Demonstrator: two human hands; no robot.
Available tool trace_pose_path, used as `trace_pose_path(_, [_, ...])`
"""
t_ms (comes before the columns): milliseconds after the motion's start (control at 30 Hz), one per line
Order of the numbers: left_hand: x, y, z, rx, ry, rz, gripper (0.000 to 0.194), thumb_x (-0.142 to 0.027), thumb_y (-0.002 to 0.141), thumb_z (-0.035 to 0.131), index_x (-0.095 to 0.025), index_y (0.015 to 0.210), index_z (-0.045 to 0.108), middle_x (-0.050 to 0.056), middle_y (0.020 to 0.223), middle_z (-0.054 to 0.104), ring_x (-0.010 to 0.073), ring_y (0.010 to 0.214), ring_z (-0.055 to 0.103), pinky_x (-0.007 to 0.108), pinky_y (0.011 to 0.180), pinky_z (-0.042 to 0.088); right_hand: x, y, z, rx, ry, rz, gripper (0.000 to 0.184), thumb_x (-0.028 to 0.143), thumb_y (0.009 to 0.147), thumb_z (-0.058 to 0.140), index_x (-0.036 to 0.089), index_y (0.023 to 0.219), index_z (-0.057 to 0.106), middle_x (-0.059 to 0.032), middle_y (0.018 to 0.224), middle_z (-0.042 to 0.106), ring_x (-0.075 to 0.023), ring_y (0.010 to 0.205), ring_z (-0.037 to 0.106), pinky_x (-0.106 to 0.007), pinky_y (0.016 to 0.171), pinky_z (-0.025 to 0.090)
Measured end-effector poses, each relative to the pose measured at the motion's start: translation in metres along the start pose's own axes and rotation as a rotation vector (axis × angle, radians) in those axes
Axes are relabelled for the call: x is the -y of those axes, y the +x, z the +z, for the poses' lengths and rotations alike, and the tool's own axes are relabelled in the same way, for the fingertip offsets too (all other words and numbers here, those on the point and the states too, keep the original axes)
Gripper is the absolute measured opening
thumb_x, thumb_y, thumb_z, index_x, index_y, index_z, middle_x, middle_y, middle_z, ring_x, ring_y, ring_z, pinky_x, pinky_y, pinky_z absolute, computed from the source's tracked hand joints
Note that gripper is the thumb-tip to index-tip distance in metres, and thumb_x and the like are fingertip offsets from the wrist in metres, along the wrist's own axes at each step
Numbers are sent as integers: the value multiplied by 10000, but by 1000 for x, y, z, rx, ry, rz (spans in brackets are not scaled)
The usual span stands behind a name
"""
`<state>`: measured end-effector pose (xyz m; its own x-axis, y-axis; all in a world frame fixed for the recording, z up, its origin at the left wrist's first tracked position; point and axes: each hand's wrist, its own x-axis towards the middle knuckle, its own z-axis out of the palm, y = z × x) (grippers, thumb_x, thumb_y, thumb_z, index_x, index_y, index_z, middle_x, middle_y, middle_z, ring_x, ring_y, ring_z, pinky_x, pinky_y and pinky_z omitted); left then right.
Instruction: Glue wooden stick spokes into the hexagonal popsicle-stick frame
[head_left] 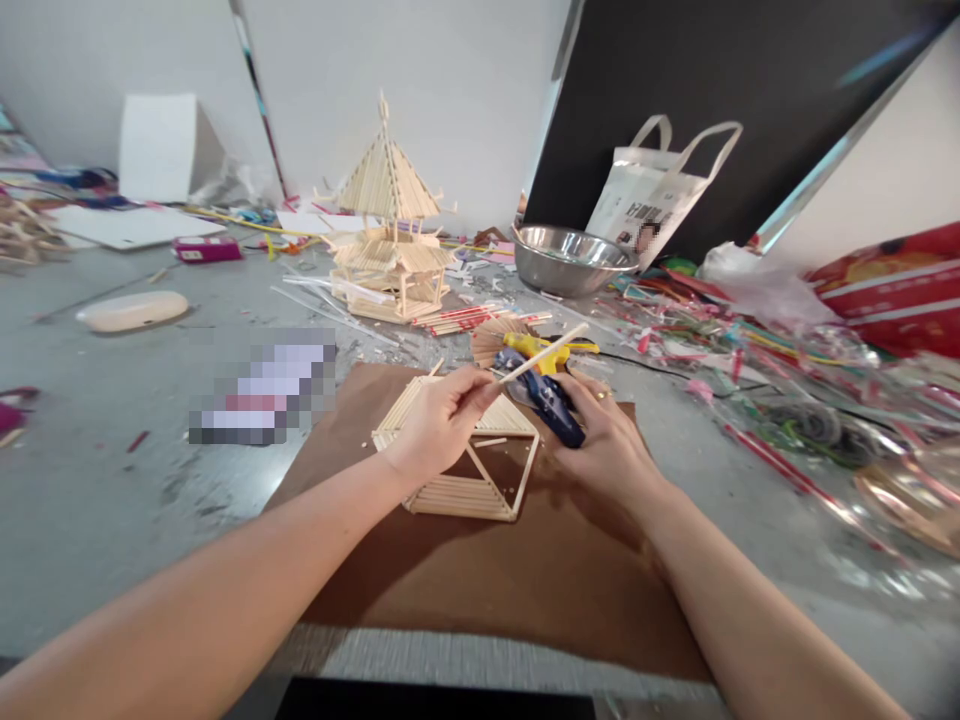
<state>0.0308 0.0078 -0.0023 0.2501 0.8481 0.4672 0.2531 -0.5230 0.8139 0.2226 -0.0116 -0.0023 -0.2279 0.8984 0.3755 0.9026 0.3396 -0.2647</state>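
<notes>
My left hand (442, 420) pinches a thin wooden stick (547, 352), which slants up to the right. In my right hand (607, 440) are dark blue cutters (551, 405), their head close to the stick; blur hides whether the jaws touch it. Beneath my left hand lies a flat frame of wooden sticks (461, 497), with some sections filled by sticks laid side by side and others open. A short cut piece (491, 441) rests inside the frame. Just behind the cutters is a yellow glue gun (544, 350).
A brown mat (480, 590) lies under the work. Behind stand a stick-built pagoda model (390, 190), red-marked sticks (469, 319) and a steel bowl (574, 260). A blurred-out phone-like object (262, 395) and a white case (133, 311) lie left; plastic scraps (795, 410) crowd the right.
</notes>
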Motion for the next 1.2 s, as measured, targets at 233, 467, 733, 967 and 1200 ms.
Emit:
trace_pose_path(233, [5,2,3,150,-83,-54,186,-227,756,417,-145,758,584,-10,655,525,96,616,440,202,579,356,9,-1,2,88,2,-20,572,202,591,512,254,1147,382,-66,1037,464,-231,963,460,-338,800,388])
trace_pose_path(467, [0,3,0,160,-8,-50,191,-221,757,400,-142,674,553,-29,552,443,84,547,384,192,522,324,6,-1,3,101,-3,-19,567,215,596,506,249,1147,376,-69,1049,462,-235,961,463,-348,809,383])
trace_pose_path(733, [-5,3,-1,153,20,-32,189,-204,758,404,-146,630,531,-35,534,429,77,533,375,184,503,316,7,-1,4,123,-2,-1,577,214,599,494,224,1162,370,-74,1069,471,-238,968,466,-351,817,379])
trace_pose_path(967, [-4,3,-2,125,44,-33,209,-242,752,405,-149,584,487,-35,515,388,78,515,356,186,478,305,8,-3,5,109,1,-33,534,189,594,478,208,1121,398,-68,1016,517,-224,927,493,-334,769,393])
trace_pose_path(1200, [-3,1,-1,95,113,-33,255,-275,755,402,-146,569,521,-34,490,396,78,497,358,183,451,291,9,-2,5,143,-24,-24,462,193,601,454,153,1061,445,-87,941,566,-216,862,526,-316,729,402])
